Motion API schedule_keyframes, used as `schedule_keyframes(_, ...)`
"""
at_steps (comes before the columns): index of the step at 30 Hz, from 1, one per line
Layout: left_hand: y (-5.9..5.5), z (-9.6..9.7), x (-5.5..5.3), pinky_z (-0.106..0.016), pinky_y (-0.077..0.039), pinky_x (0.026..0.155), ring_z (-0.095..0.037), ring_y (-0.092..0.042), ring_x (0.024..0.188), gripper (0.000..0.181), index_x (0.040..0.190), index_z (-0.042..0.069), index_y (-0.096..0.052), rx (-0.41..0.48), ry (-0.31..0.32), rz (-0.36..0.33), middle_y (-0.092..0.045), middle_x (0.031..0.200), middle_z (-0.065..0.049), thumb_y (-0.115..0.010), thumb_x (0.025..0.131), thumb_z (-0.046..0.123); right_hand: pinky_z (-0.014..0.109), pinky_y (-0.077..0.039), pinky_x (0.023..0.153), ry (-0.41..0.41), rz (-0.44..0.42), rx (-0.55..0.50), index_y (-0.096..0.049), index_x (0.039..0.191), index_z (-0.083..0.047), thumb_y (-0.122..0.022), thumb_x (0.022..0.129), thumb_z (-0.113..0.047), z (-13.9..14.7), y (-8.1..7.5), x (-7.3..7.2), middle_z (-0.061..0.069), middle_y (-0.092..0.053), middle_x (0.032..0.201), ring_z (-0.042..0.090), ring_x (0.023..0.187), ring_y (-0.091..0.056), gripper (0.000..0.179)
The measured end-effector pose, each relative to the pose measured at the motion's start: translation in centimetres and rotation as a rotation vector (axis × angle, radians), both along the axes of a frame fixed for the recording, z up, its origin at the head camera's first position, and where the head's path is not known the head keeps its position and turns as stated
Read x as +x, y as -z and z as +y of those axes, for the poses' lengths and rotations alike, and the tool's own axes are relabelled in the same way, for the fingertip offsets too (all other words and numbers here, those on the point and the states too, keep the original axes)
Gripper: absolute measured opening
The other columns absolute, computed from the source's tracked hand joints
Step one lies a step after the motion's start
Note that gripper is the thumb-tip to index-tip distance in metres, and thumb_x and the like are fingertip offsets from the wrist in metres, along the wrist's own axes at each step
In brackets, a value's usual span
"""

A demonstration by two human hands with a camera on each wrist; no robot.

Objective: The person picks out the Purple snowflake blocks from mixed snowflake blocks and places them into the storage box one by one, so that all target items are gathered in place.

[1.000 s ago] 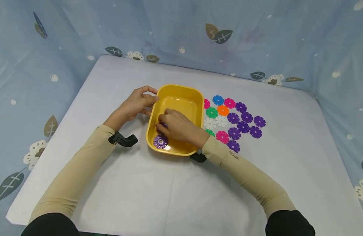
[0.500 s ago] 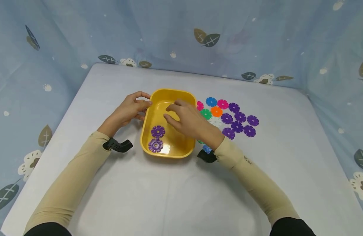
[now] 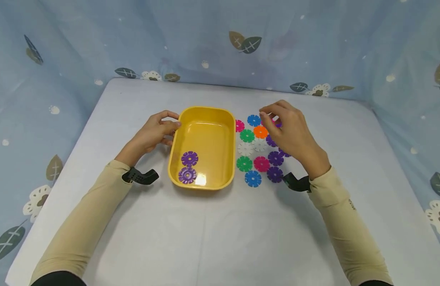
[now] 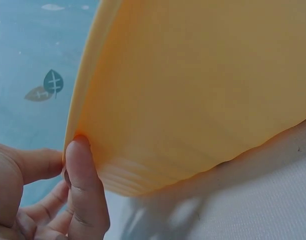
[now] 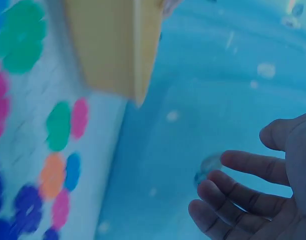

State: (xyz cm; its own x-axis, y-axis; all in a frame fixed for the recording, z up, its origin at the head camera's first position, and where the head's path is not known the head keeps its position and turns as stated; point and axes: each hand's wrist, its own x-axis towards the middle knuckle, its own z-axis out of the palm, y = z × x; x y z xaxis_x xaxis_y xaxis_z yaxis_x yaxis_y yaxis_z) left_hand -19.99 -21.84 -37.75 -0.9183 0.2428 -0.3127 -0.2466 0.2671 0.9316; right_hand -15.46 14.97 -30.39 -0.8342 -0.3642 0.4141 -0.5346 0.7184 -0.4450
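My left hand (image 3: 148, 134) pinches the left rim of a yellow plastic tray (image 3: 209, 145), its thumb and a finger on either side of the rim in the left wrist view. Two purple snowflake discs (image 3: 188, 174) lie flat in the tray's near left corner. Over the far right part of the loose snowflake discs (image 3: 261, 164) hovers my right hand (image 3: 293, 133), hiding several of them. Its fingers are loosely bent and hold nothing in the right wrist view.
Right of the tray, discs in blue (image 3: 253, 178), green (image 3: 244, 163), pink, white, orange (image 3: 261, 132) and purple lie flat on the white table (image 3: 205, 238). Blue patterned cloth (image 3: 191, 39) hangs behind the table.
My right hand has come out of the tray and moved right, over the loose discs. Two purple discs stay behind in the tray. The left hand keeps its place at the rim.
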Motion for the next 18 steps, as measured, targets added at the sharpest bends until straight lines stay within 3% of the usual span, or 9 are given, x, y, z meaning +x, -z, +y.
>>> schedule_keyframes(9, -0.1, 0.1, -0.1, -0.032, -0.06, 0.065, -0.023, -0.066, 0.087, 0.042, 0.136, 0.01, -0.046, 0.011, 0.004, 0.004, -0.065, 0.116, -0.018, -0.062, 0.101, 0.028, 0.05, -0.056, 0.075, 0.2, -0.054, -0.013, -0.072, 0.112, 0.002, -0.061, 0.1, -0.02, 6.5, 2.6, 2.1, 0.016, -0.066, 0.102, 0.029, 0.091, -0.063, 0.028)
schedule_keyframes(15, -0.1, 0.2, -0.1, -0.032, -0.06, 0.065, -0.022, -0.066, 0.086, 0.04, 0.135, 0.011, -0.047, -0.007, -0.007, -0.007, -0.065, 0.115, -0.016, -0.061, 0.102, 0.028, 0.037, -0.055, 0.074, 0.302, -0.124, 0.014, -0.069, 0.118, 0.001, -0.068, 0.094, -0.021, 10.0, 3.9, 3.4, 0.02, -0.066, 0.107, 0.034, 0.093, -0.064, 0.033)
schedule_keyframes(18, 0.0, 0.2, -0.1, -0.032, -0.06, 0.065, -0.023, -0.066, 0.086, 0.04, 0.135, 0.01, -0.046, -0.005, -0.008, -0.006, -0.065, 0.114, -0.017, -0.061, 0.102, 0.027, 0.046, -0.056, 0.076, 0.333, -0.176, 0.043, -0.067, 0.121, 0.003, -0.074, 0.09, -0.021, 11.5, 4.7, 3.7, 0.023, -0.065, 0.11, 0.037, 0.095, -0.064, 0.039)
